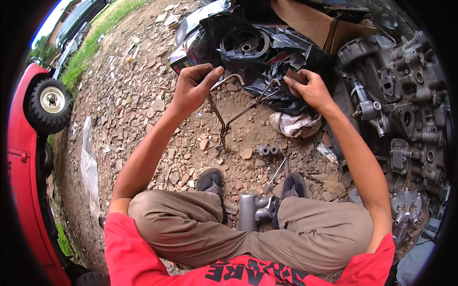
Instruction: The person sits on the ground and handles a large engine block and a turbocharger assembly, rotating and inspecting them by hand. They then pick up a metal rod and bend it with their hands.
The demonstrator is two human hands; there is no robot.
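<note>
My left hand [194, 89] is closed in a pinch on one end of a set of thin bent metal pipes [228, 123], which hangs between my hands above the stony ground. The pipes meet in a twisted bundle at the bottom, and one hooked end curves up beside my left fingers. My right hand [310, 90] pinches a small flat brown piece [296, 76], too small to name surely. Another pipe end reaches close to the right fingers; whether they touch it I cannot tell. Below, a small metal block with round holes [268, 150] lies on the ground.
Between my feet stands a silver cylindrical metal casting [248, 212], with a thin metal rod [276, 170] beyond it. A large engine block [412, 102] fills the right side. Black plastic with a pulley wheel [244, 43] and a cardboard box [310, 21] lie ahead. A red vehicle [26, 157] stands left.
</note>
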